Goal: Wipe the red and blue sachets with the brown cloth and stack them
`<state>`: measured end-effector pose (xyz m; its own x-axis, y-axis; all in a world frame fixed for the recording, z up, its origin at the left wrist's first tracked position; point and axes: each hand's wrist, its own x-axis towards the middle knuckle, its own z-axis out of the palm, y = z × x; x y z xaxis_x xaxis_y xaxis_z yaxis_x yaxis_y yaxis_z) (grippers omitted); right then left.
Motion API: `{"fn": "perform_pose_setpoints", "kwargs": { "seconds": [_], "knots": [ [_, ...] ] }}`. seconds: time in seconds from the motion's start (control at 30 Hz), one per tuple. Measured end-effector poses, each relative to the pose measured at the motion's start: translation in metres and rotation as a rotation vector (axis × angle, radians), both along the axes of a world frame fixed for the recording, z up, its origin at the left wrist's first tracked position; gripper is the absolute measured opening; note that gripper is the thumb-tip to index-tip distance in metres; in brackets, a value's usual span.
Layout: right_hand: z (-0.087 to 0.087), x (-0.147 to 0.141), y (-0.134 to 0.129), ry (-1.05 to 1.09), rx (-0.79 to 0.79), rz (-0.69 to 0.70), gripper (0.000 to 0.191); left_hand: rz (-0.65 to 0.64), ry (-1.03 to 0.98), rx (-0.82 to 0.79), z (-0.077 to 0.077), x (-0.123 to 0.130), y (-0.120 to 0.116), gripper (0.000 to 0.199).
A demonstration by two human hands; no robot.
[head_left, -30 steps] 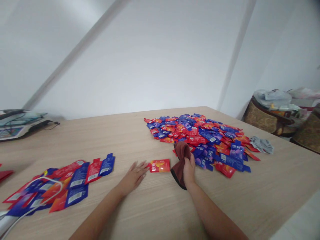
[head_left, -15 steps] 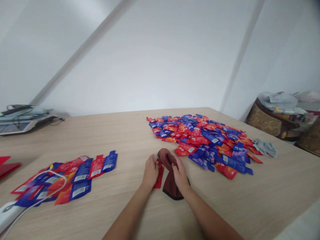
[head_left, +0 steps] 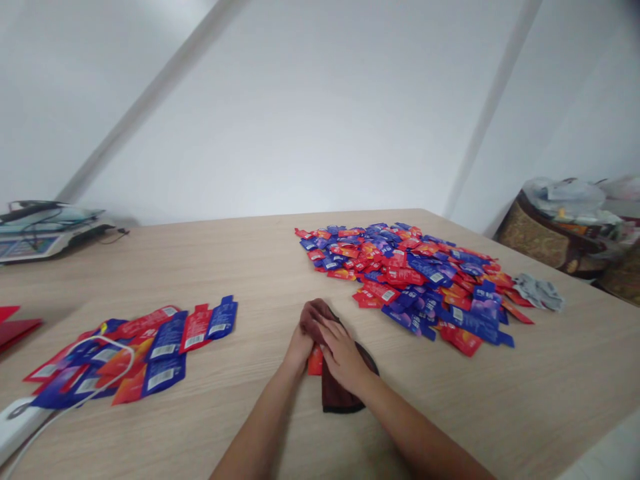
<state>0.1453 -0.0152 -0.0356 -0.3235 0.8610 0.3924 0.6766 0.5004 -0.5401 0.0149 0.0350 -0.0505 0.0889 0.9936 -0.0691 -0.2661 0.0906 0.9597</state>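
My left hand (head_left: 300,347) is at the front middle of the table, its fingers tucked under a brown cloth piece with black edging (head_left: 340,393). Between my hands, the lower end of a red-orange sachet (head_left: 315,361) shows below the cloth; its upper part is covered. The left fingers appear closed around this sachet, though the cloth hides the tips. My right hand (head_left: 345,353) lies over the cloth from the right, fingers bent and pressing its folded top against my left hand. The cloth's wide lower end hangs towards me onto the table.
A large heap of red and blue sachets (head_left: 400,267) spreads over the right side, with a grey cloth (head_left: 539,292) beside it. Overlapping sachets (head_left: 165,340) lie at left, near a white device with a cord (head_left: 23,427). A scale (head_left: 45,243) stands at far left.
My right hand has swung left with the brown cloth, bringing its top over my left fingers and the sachet. More of the sachet is now covered.
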Motion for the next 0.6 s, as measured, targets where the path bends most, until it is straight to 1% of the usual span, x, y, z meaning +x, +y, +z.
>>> {"fn": "perform_pose_setpoints", "kwargs": {
  "seconds": [0.07,0.13,0.23,0.33,0.4,0.43,0.5,0.6],
  "knots": [
    [0.0,0.0,0.003,-0.09,-0.06,0.001,0.06,-0.068,-0.047,-0.013,-0.001,0.0,-0.001,0.029],
    [0.0,0.004,0.011,-0.16,-0.101,-0.03,0.06,-0.099,-0.084,-0.068,0.001,-0.001,-0.002,0.029],
    [0.0,0.016,0.024,-0.215,-0.114,-0.136,0.06,-0.125,-0.106,-0.133,0.006,-0.003,-0.006,0.028],
    [-0.002,0.026,0.031,-0.165,-0.071,-0.242,0.058,-0.125,-0.134,-0.176,0.011,-0.005,-0.01,0.026],
    [-0.002,0.027,0.028,-0.079,-0.031,-0.263,0.058,-0.107,-0.165,-0.206,0.013,-0.006,-0.011,0.021],
    [-0.002,0.025,0.025,-0.039,-0.011,-0.251,0.059,-0.097,-0.181,-0.223,0.014,-0.006,-0.011,0.019],
    [0.0,0.018,0.015,-0.003,0.016,-0.176,0.063,-0.086,-0.224,-0.255,0.014,-0.006,-0.009,0.015],
    [0.004,0.005,0.003,-0.032,0.012,-0.041,0.067,-0.082,-0.307,-0.313,0.013,-0.006,-0.005,0.014]
  ]
}}
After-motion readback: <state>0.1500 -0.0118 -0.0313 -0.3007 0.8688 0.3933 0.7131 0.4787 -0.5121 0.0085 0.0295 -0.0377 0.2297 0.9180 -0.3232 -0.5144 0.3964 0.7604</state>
